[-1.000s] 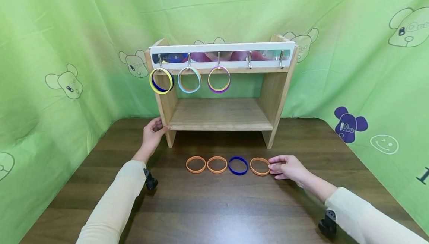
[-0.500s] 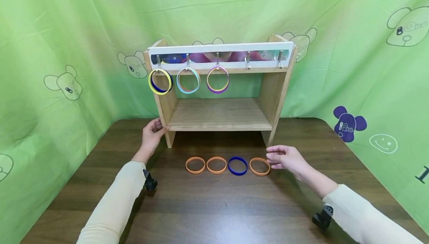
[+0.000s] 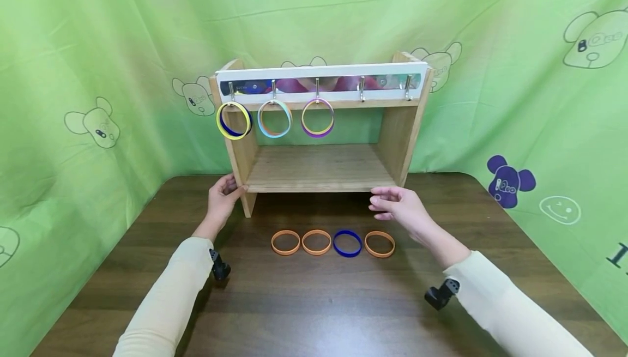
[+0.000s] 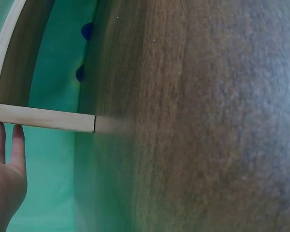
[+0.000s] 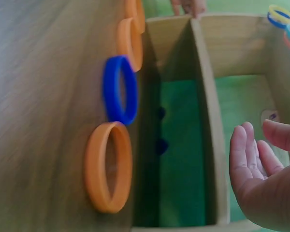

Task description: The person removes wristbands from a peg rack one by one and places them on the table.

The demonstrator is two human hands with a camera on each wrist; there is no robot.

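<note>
In the head view, I am seeing two bands [image 3: 234,137] hanging on each of the three left hooks [image 3: 274,90] of the wooden shelf [image 3: 319,167], while the two right hooks [image 3: 362,89] are carrying nothing. Three orange bands [image 3: 285,253] and one blue band [image 3: 348,255] are lying in a row on the tabletop [image 3: 294,302]; I am judging the work a little past its middle. Compared with one second ago, the right hand [image 3: 399,211] is no longer touching the rightmost orange band; it is hovering near the shelf's lower front edge. The row is keeping its order.

In the left wrist view, the left hand [image 4: 7,186] is touching the side panel [image 4: 43,118] from outside, its fingers extending straight.

In the right wrist view, the right hand's fingers are staying loose, holding nothing.
</note>
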